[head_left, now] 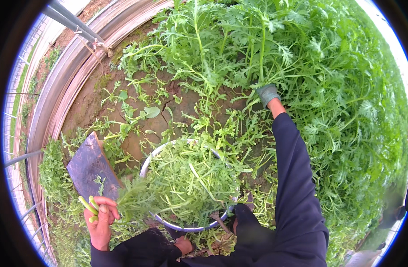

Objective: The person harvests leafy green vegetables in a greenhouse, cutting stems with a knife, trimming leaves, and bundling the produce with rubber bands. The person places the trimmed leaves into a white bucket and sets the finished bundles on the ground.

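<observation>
My bare left hand (pixel 102 222) is closed around a few thick, cut green stems at the lower left, their leafy ends pointing right over the tub's edge. A round tub with a white and blue rim (pixel 187 229), heaped with cut leafy greens (pixel 194 177), stands before me. My right hand (pixel 268 95), in a grey-green glove, reaches to the base of the tall, feathery-leaved plants (pixel 324 76) at the upper middle. Leaves and stems cover its fingers, so its grip cannot be made out.
A dark, flat board (pixel 93 167) lies left of the tub on cracked soil (pixel 137 140) strewn with cut stems and leaves. Metal poles (pixel 72 25) and folded plastic sheeting (pixel 53 90) edge the bed on the left. A wooden stick (pixel 220 222) rests by the tub's rim.
</observation>
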`<act>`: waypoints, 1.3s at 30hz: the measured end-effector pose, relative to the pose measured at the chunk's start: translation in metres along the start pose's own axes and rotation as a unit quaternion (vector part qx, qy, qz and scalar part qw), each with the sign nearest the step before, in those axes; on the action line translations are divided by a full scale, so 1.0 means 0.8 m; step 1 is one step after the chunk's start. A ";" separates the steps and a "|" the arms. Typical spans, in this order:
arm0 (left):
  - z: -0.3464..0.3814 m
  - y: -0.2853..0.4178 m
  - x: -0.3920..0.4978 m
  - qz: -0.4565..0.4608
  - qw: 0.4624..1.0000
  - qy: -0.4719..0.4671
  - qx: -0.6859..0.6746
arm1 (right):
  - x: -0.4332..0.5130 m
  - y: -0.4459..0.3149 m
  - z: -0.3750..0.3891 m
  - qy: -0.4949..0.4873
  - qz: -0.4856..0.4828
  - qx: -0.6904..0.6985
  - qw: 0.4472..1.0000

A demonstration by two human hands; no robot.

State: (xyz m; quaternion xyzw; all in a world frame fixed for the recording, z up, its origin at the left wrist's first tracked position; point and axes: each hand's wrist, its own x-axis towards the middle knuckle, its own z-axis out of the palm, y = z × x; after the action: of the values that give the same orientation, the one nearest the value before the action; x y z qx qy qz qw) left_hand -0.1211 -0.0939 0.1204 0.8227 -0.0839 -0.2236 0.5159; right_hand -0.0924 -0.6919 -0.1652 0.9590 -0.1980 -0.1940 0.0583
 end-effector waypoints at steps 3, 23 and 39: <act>0.000 0.000 0.003 -0.005 1.000 0.006 0.001 | 0.007 -0.027 0.003 -0.029 -0.094 -0.192 0.976; -0.005 0.009 -0.003 -0.026 0.999 0.019 0.003 | -0.017 -0.009 -0.024 -0.040 0.204 0.276 0.938; -0.139 0.018 -0.075 0.148 0.936 0.304 0.100 | -0.510 -0.162 -0.313 -0.158 -0.103 0.751 0.633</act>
State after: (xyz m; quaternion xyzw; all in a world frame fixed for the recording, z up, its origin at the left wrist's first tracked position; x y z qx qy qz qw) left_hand -0.1222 0.0118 0.1912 0.8770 -0.0656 0.1249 0.4594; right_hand -0.2924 -0.4000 0.1828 0.6401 -0.1818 -0.1316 -0.7348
